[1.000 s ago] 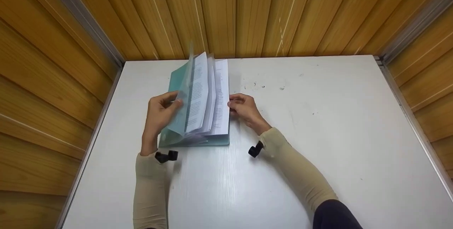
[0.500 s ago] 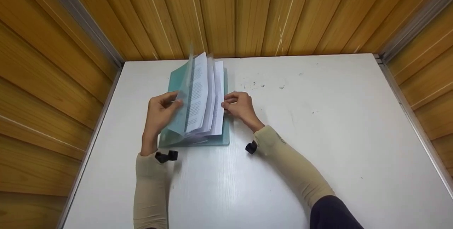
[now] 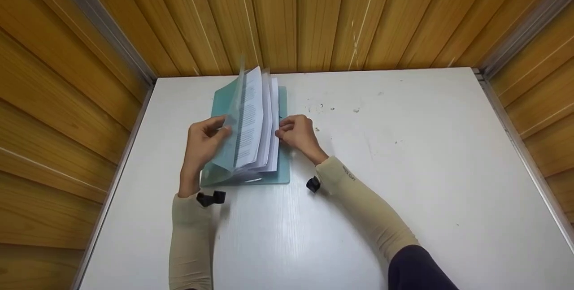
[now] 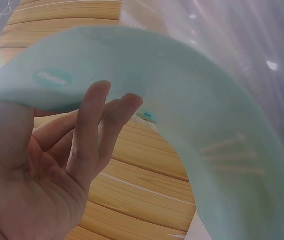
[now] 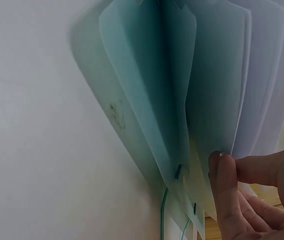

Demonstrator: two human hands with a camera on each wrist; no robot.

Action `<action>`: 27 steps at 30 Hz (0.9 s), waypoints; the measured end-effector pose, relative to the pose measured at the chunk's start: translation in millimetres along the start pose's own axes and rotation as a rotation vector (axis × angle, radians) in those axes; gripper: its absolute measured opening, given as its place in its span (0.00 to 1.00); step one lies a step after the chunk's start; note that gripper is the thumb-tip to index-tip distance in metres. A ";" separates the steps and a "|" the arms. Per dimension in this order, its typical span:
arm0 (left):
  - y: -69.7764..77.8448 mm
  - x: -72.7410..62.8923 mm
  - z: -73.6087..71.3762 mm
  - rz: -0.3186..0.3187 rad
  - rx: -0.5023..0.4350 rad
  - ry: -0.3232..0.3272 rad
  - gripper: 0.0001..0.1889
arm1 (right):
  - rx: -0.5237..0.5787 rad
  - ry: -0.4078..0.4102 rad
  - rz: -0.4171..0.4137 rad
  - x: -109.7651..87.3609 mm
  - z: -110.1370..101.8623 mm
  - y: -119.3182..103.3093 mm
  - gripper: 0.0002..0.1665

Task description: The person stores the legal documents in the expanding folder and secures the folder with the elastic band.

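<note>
A teal translucent document folder (image 3: 224,97) lies partly opened on the white table, several printed sheets (image 3: 250,122) fanned out inside it. My left hand (image 3: 202,144) holds the folder's raised front cover at the left, thumb on one side and fingers on the other. The left wrist view shows that cover (image 4: 132,55) bent in an arc over the fingers. With thumb and fingertips, my right hand (image 3: 298,132) pinches the right edge of the sheets at the back. Up close, the right wrist view shows the pinched sheet (image 5: 216,90) standing on edge beside teal folder layers (image 5: 146,80).
Beneath everything is the white table (image 3: 403,169), with small dark marks right of the folder. Wood-patterned walls (image 3: 314,16) stand behind and at both sides. Thin green elastic cords (image 5: 162,215) hang by the folder's edge.
My right hand has moved left, lifting the edge of the back sheets toward the others and uncovering more of the teal back cover. The left hand stays put on the front cover.
</note>
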State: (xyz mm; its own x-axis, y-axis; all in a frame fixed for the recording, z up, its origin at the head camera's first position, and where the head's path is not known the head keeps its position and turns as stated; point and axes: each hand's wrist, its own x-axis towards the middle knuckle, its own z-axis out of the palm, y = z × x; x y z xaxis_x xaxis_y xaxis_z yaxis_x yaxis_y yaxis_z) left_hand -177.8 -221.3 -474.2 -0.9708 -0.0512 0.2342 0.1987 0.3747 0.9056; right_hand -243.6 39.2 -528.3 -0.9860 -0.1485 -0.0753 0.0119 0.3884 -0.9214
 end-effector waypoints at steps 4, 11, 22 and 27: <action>1.3 0.4 0.0 0.003 -0.002 -0.004 0.17 | -0.028 0.001 -0.009 1.4 2.3 -2.3 0.12; 1.8 -0.4 -0.3 -0.008 -0.002 -0.013 0.17 | -0.047 0.005 -0.014 3.7 8.8 -4.9 0.13; 1.4 -1.6 4.4 -0.019 0.025 -0.006 0.17 | -0.026 -0.009 -0.020 1.6 7.8 -2.0 0.11; 7.1 -1.7 14.2 -0.006 0.085 -0.011 0.17 | 0.013 -0.025 -0.021 -0.9 0.9 1.0 0.12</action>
State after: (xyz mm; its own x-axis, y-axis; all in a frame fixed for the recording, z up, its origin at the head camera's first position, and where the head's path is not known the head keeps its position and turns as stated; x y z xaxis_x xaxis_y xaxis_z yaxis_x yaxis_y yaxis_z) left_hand -176.7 -205.3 -473.2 -0.9734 -0.0441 0.2246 0.1811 0.4516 0.8736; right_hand -242.5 39.0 -529.5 -0.9817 -0.1791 -0.0652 -0.0065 0.3732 -0.9277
